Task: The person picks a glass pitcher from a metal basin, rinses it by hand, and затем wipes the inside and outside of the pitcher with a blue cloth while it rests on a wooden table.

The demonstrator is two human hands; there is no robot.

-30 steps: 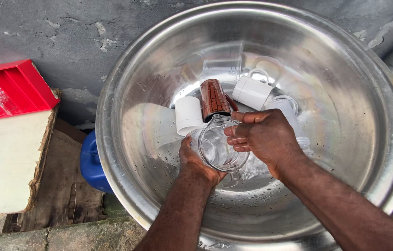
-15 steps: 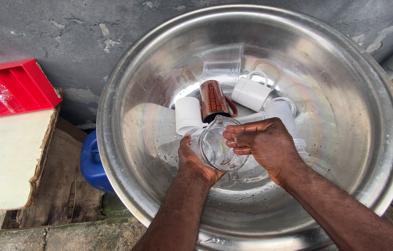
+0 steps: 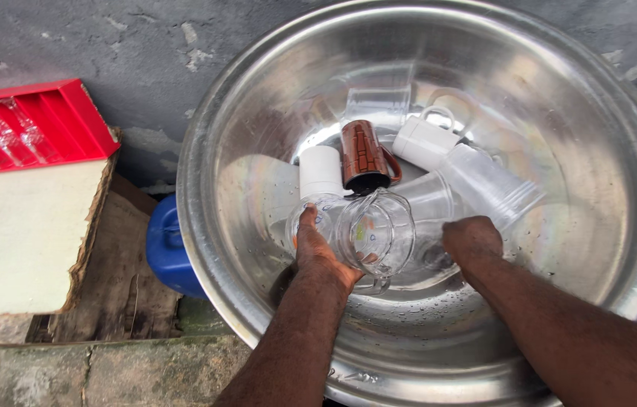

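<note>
Moved: right hand [image 3: 473, 240] has come off the clear glass jug [image 3: 377, 232] and dropped beside it, low in the basin.
Left hand [image 3: 317, 249]: gripping the jug, tilted on its side above the water.
Right hand: knuckles up, fingers hidden; can't tell its grip.
Steel basin [image 3: 258, 136]: holds everything.
Behind jug: brown mug [image 3: 362, 154], white mug [image 3: 320, 170], another white mug [image 3: 425, 141].
Far left: red tray [image 3: 70, 120].
</note>
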